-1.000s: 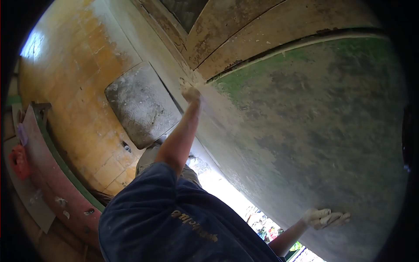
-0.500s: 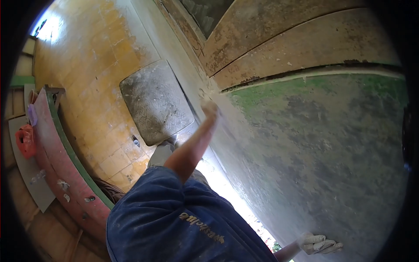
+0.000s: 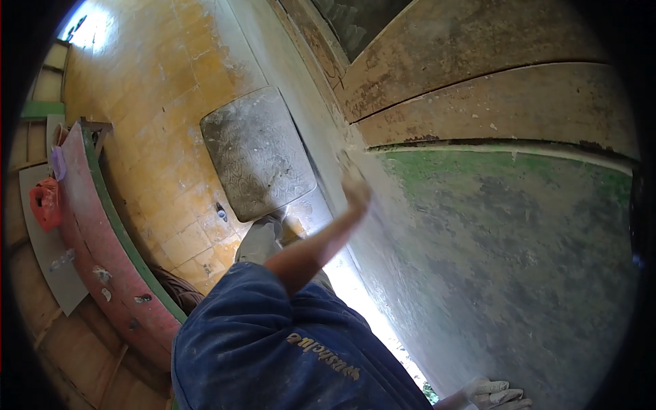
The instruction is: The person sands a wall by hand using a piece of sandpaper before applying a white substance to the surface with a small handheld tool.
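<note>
My left hand (image 3: 357, 190) reaches out to the wall (image 3: 437, 260) just below the corner of the wooden boards. It is blurred and pale at the fingers, so I cannot make out their pose or whether anything is in them. Low on the right, my right hand (image 3: 493, 395), whitish as if gloved or coated in dust, lies by the same wall with its fingers stretched out. The wall is grey and patchy, with a band of green paint along its top.
Wooden boards (image 3: 492, 102) run above the green band. A dusty square-topped stool or small table (image 3: 260, 154) stands on yellow floor tiles (image 3: 171, 130). At left, a curved pink surface (image 3: 102, 239) with a green edge is near a red plastic bag (image 3: 45, 203). A small object (image 3: 221, 213) lies on the floor.
The view has shifted, so the stool and wall boards appear further right. My right hand sits slightly lower in view. My left hand remains at the wall near the boards' corner.
</note>
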Tool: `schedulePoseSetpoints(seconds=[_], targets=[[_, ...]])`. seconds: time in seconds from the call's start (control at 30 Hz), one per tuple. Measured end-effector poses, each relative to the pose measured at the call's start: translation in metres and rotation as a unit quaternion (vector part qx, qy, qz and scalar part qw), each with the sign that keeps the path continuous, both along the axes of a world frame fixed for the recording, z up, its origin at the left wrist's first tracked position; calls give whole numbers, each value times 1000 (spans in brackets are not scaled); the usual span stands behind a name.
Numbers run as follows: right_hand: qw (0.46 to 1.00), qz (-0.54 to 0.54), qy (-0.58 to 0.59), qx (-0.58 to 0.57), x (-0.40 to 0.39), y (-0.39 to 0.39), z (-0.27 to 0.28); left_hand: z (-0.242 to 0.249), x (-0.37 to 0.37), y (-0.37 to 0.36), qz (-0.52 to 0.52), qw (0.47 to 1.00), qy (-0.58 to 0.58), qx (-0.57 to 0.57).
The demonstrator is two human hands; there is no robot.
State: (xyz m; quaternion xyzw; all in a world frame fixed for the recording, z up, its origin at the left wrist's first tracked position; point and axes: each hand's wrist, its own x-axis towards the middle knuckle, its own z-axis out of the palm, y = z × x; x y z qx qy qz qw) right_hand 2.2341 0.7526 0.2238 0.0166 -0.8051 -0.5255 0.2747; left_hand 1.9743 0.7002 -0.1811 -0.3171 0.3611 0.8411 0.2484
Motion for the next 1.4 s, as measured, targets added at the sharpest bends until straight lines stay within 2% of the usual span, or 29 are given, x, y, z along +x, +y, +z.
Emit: schedulePoseSetpoints(seconds=[0.03,0.17,0.3,0.4,0.43,0.7,0.8,0.83,0.97,1.13,1.17,1.2,1.27,1.3,1.4], targets=[[1000,-24,11,-9,3,-3,-2,9,16,1,-14,995,78,-63],[997,-54,38,-34,11,-1,-5,13,-27,-7,-1,994,79,-79],[999,-30,4,-9,14,5,1,17,-48,-11,11,992,80,-94],[999,-32,-3,0,-3,-2,1,-1,-33,-4,-71,994,3,-87],[999,-36,-6,10,-6,-3,0,-3,-35,-4,-70,994,4,-88],[999,-22,31,-15,12,6,-2,1,-51,0,59,992,-85,71],[1000,-9,-3,6,-5,0,0,1,-45,0,42,996,55,-47],[1000,-13,-1,2,-4,-1,0,3,-48,-2,44,996,55,-48],[998,-27,46,-29,-2,-3,-5,12,-67,-10,79,996,-11,35],[999,-30,33,-28,6,-3,-2,21,-69,-6,113,983,-79,124],[998,-35,43,-37,5,-3,-3,21,-61,0,100,991,91,-23],[998,-34,45,-39,1,-1,-4,22,-49,5,80,948,256,-169],[1000,-11,15,-3,-13,-5,-2,92,-3,-8,-33,927,296,-227],[1000,-14,16,-3,-4,-3,-4,78,30,-4,-23,905,378,-194],[995,-53,69,-54,17,0,-7,45,26,-1,-57,879,405,-246]])
